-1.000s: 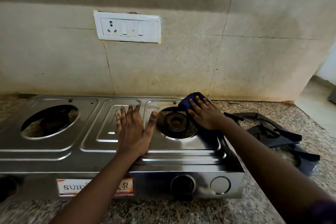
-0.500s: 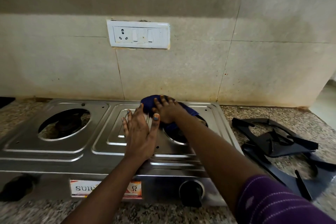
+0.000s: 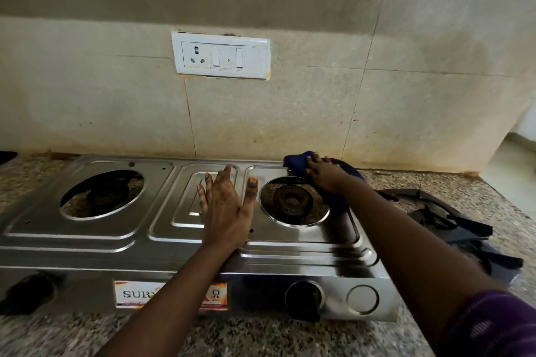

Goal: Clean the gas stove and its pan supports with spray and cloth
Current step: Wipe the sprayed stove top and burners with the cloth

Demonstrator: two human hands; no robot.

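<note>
1. We see a steel two-burner gas stove [image 3: 121, 243] sitting on a speckled granite counter [image 3: 261, 336], pushed close to a stained tiled wall [image 3: 290, 124].
2. Our left hand [image 3: 224, 209] lies flat, palm down, on the stove's middle panel between the two burner openings; its grip is fully open, fingers straight and spread, and it holds nothing.
3. Our right hand [image 3: 326, 175] presses a dark blue cloth [image 3: 298, 164] against the stove top at the far right corner, just behind the right burner [image 3: 291, 198]. The fingers lie over the bunched cloth; we cannot tell from this angle whether they curl round it or only push down on it.
4. The cloth touches the back rim of the right burner opening, and part of it trails under the wrist towards the stove's right edge.
5. Both burner openings are bare: the left burner [image 3: 104, 193] and the right one carry no supports.
6. The black pan supports [image 3: 452, 220] lie on the counter just right of the stove, one partly overlapping the other.
7. On the stove's front face we see a black knob [image 3: 303, 298] under the right burner, a round blank plate [image 3: 362, 298] beside it, and a label [image 3: 136, 294] partly hidden by our left forearm.
8. A white switch and socket plate [image 3: 221, 55] is fixed to the wall above the stove.
</note>
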